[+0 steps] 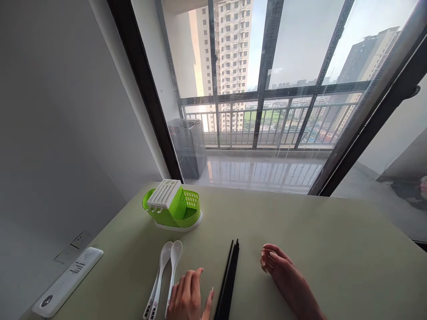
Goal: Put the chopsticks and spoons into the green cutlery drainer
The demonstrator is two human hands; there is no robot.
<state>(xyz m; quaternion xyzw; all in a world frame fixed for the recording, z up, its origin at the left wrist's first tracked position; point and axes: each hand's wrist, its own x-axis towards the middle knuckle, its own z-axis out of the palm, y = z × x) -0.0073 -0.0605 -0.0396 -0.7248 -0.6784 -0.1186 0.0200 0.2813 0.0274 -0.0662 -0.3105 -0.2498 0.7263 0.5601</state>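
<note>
My left hand (pixel 188 295) is low over the table with its fingers and thumb apart. It partly covers the handle of the nearest white spoon (pixel 175 255); whether it touches the spoon cannot be told. More white long-handled spoons (pixel 164 258) lie close together on the left. Between my hands lies a bundle of black chopsticks (pixel 229 280), its lower end cut off by the frame. On the right, my right hand (pixel 278 262) has its fingers curled in near the thumb, with nothing visible in them. Beyond the spoons stands a green and white utensil holder (pixel 173 206) with its compartments and slotted white top showing.
A white power strip (pixel 68 282) lies along the left side of the pale table (pixel 283 218), near a wall socket (pixel 80 240). Past the far edge is a dark-framed glass door, with a grey appliance (pixel 189 146) on the balcony behind it.
</note>
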